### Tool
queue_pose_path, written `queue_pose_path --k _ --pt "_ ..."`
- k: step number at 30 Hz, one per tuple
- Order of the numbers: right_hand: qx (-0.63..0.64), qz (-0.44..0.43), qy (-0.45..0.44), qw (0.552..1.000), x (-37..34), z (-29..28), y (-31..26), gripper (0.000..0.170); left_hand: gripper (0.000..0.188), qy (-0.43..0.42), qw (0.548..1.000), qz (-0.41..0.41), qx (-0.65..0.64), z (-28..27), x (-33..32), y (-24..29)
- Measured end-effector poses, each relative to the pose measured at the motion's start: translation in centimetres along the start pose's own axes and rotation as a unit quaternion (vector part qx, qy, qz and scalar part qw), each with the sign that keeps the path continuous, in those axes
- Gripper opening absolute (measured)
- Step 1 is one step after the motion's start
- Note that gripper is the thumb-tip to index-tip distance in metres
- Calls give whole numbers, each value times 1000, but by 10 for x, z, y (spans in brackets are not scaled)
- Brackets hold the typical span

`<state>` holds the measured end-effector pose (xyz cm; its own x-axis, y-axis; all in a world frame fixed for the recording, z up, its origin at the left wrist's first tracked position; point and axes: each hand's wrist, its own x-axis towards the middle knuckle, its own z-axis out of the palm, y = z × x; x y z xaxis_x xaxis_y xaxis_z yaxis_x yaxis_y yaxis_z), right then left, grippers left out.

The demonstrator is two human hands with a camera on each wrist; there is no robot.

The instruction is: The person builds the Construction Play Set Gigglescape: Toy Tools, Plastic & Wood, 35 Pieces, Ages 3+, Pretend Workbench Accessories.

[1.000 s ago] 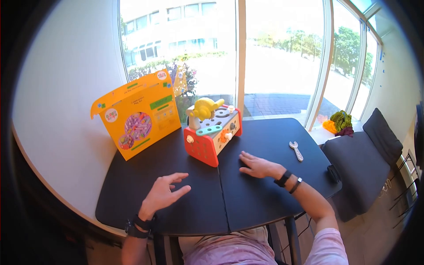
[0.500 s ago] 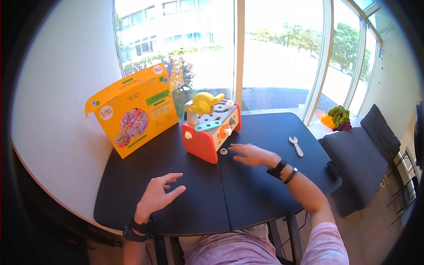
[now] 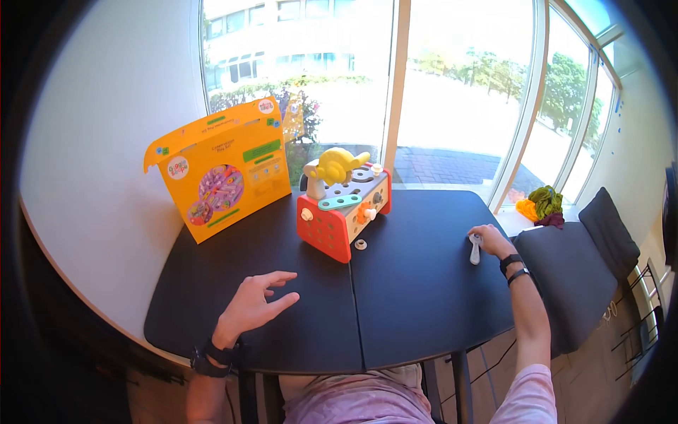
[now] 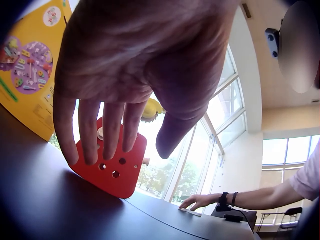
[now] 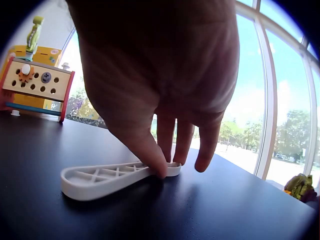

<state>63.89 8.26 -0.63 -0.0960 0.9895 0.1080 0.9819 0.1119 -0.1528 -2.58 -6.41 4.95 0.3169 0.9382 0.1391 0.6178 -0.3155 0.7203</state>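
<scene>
In the right wrist view, my right hand (image 5: 165, 90) pinches one end of a pale toy wrench (image 5: 107, 187) between thumb and fingers. The wrench lies against the dark tabletop, its ribbed handle pointing away from the hand. My fingers cover its far end. My left hand (image 3: 251, 304) holds nothing and hovers over the near left of the table, fingers spread and thumb apart. Beyond it stands a toy workbench (image 3: 326, 237) with red end panels, bearing a yellow toy piece (image 3: 339, 166) and a teal strip (image 3: 340, 203). A small white nut-like ring (image 3: 361, 244) lies beside the workbench.
An orange cardboard box (image 3: 226, 169) stands upright at the back left of the black table (image 3: 424, 311), near the window. A grey cushioned seat (image 3: 572, 275) adjoins the table on the right, with colourful cloths (image 3: 545, 205) behind it.
My right hand has left the table's middle beside the workbench and moved right to grip the wrench. The white ring now shows where that hand was. My left hand has stayed nearly still.
</scene>
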Motion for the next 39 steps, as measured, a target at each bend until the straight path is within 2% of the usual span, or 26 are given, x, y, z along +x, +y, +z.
queue_pose_path --k 1,2,5,6,9,12,15,22,35,39 --pt "2 -3 20 1000 -2 5 4 39 56 -3 1000 -3 0 0 1 0" --pt "53 -39 77 995 -5 6 -3 25 56 -5 1000 -3 0 1 2 2" --pt "127 -15 59 990 -3 -1 -45 18 56 -10 1000 4 2 4 5 8" --pt "100 -57 81 990 3 5 -54 15 56 -12 1000 7 0 6 5 8" --pt "116 -112 109 981 29 30 -81 15 56 -9 1000 15 1 7 4 8" --pt "72 -136 89 984 47 35 -123 10 56 -1 1000 13 6 4 1 8" --pt "60 -205 90 973 61 39 -159 11 56 4 1000 9 7 -1 -1 8" --pt "81 -237 74 965 86 49 -222 13 56 4 1000 2 -1 -4 -5 6" --pt "109 -216 70 968 98 54 -232 13 55 7 1000 -3 3 -5 -7 1" --pt "149 -242 118 951 92 52 -222 15 54 8 1000 -6 9 -5 -7 0"
